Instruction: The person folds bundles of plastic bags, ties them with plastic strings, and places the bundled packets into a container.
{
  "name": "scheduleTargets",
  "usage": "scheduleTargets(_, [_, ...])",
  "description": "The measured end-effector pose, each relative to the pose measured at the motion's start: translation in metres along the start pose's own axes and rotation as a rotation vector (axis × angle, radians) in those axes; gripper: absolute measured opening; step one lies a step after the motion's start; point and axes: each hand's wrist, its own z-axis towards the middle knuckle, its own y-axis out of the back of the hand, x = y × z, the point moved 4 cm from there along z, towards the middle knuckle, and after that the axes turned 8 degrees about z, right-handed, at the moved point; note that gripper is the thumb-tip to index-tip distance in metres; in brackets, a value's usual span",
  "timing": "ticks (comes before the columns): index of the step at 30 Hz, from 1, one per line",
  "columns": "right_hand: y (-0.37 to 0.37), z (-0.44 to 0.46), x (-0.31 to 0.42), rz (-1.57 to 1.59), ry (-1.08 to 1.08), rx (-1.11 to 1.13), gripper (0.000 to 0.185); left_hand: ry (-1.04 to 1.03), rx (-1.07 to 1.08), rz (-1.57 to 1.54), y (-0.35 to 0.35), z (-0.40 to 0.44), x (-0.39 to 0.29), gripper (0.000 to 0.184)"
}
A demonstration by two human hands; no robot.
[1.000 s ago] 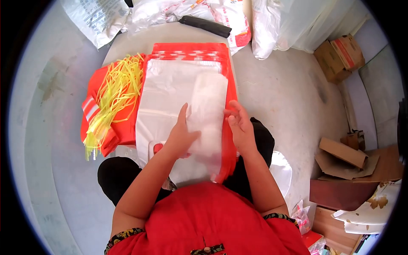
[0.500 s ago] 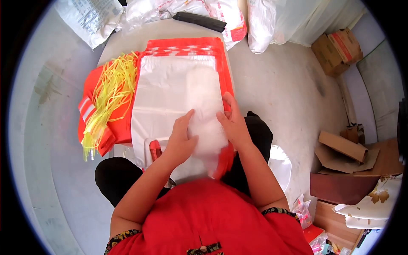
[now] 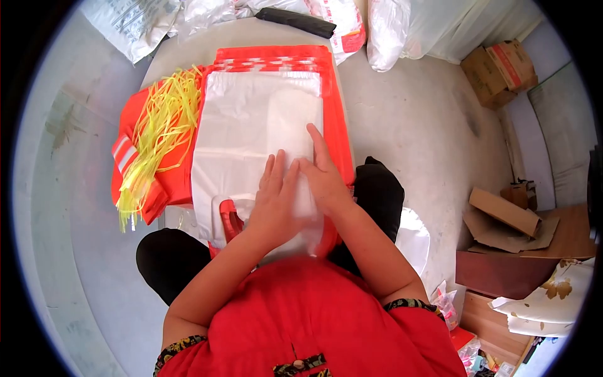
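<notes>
My left hand (image 3: 274, 204) lies flat with fingers stretched out over a folded white plastic strip (image 3: 292, 116). Beside it, my right hand (image 3: 325, 182) rests on the right part of the same strip, fingers apart and its thumb close to my left fingertips. Under both is a white plastic bag (image 3: 229, 122), spread on a stack of red bags (image 3: 337, 113) whose red and white edges show at the top and right. A red patch (image 3: 229, 217) shows in a cut-out near the white bag's lower left.
Yellow ribbon strands (image 3: 163, 125) lie on red folded material (image 3: 129, 113) at the left. A black rolled item (image 3: 295, 22) sits at the table's far edge, near white plastic sacks (image 3: 386, 34). Cardboard boxes (image 3: 499, 72) stand at the right wall; opened cardboard (image 3: 505, 217) lies lower right.
My right hand has moved left from the stack's right edge onto the white strip. The left hand's fingers now lie flatter and closer to the right hand. The view has shifted slightly.
</notes>
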Motion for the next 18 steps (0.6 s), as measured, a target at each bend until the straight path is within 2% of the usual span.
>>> scheduleTargets(7, [0.008,0.015,-0.002,0.289,-0.169,-0.084,0.068,-0.157,-0.016,0.07,-0.001,0.002,-0.001,0.084])
scheduleTargets(10, [0.01,0.026,-0.002,0.242,-0.161,-0.06,0.07,-0.176,0.002,0.102,0.0,0.0,0.002,0.077])
scheduleTargets(18, [0.004,0.056,0.027,-0.207,-0.083,-0.033,0.082,-0.277,0.042,0.239,-0.004,-0.005,0.012,0.06])
